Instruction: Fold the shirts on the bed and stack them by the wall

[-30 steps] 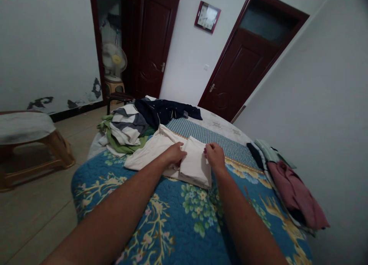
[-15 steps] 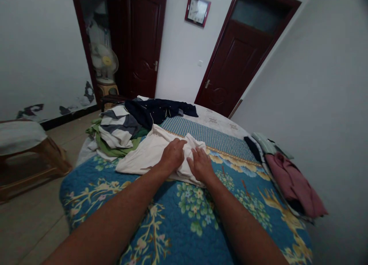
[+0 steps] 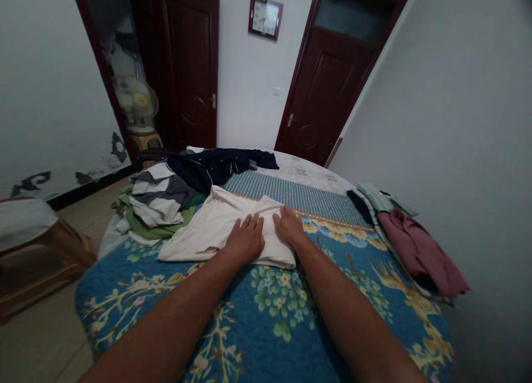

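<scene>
A white garment [image 3: 208,225] lies folded over and mostly flat on the bed, with a small brown mark near its front edge. My left hand [image 3: 246,240] rests palm down on its middle, fingers stretched forward. At the garment's right edge is my right hand [image 3: 290,226], its fingers bent over the cloth by the far right corner and the thumb toward the left. The fingertips of that hand are partly hidden, but they seem closed on the fabric.
A blue floral quilt [image 3: 266,338] covers the bed. Rumpled clothes [image 3: 160,200] and a dark navy garment [image 3: 216,164] lie at the far left. Folded clothes, with a pink one [image 3: 419,250] on top, sit along the right edge by the wall. A wooden stool [image 3: 62,250] stands left.
My left hand has drawn back a little and flattened on the cloth. My right hand has moved to the garment's far right corner and bent its fingers. The right part looks smoother, and the view has shifted.
</scene>
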The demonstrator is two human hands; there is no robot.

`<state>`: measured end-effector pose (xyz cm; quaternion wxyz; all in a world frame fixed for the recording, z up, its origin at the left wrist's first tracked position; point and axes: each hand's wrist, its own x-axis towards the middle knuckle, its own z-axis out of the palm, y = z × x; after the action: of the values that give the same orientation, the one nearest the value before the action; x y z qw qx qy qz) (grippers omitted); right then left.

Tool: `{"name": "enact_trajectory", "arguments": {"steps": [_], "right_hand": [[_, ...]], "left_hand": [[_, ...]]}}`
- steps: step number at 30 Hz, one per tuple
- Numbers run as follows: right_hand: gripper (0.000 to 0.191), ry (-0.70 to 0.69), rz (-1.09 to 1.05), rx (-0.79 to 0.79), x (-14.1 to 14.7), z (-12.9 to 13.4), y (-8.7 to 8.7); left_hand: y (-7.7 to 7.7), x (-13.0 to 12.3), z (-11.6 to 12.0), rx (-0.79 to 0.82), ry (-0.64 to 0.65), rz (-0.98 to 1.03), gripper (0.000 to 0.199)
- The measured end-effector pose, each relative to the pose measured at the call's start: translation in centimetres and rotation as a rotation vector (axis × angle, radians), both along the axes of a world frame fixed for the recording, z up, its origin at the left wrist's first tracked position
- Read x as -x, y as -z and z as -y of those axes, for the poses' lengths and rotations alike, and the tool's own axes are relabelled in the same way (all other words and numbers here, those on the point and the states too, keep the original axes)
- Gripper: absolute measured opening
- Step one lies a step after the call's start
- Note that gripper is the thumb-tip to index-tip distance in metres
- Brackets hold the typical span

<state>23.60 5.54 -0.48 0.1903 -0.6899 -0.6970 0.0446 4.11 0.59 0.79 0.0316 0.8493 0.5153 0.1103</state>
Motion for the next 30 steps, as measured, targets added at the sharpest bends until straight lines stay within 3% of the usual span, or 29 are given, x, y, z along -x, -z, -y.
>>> {"name": "enact_trajectory", "arguments": {"steps": [5, 9, 12, 18, 21, 25, 28, 30], "right_hand": [[0.056, 0.062, 0.008, -0.018, 0.4, -2.2, -1.0], [0.055, 0.089, -0.006, -0.217, 0.8, -1.1, -0.5], [0.054, 0.019, 0.032, -0.304, 1.0, 1.6, 0.1], [0.055, -0.15, 0.081, -0.234, 1.1, 9.8, 1.2], [0.062, -0.179, 0.014, -0.247, 1.1, 12.3, 1.7], [0.072, -0.001, -0.283, -0.264, -0.1, 11.3, 1.1], [0.069, 0.21, -0.485, -0.171, -1.6, 8.7, -0.2], [0.061, 0.252, -0.558, -0.1, -2.4, 7.1, -1.0]], "left_hand": [[-0.4, -0.1, 0.1, 0.024, 0.001, -0.026, 0.069], [-0.5, 0.0, 0.1, 0.014, 0.0, -0.045, 0.07], [-0.6, 0.1, 0.2, 0.022, -0.001, -0.054, 0.071], [-0.8, 0.1, 0.1, 0.047, 0.003, -0.063, 0.072], [-0.9, 0.1, 0.0, 0.052, 0.007, -0.077, 0.073], [-1.1, 0.3, -0.2, 0.037, -0.01, -0.092, 0.071], [-1.3, 0.8, -0.4, 0.02, -0.039, -0.096, 0.068], [-1.3, 1.0, -0.5, 0.017, -0.054, -0.098, 0.068]]}}
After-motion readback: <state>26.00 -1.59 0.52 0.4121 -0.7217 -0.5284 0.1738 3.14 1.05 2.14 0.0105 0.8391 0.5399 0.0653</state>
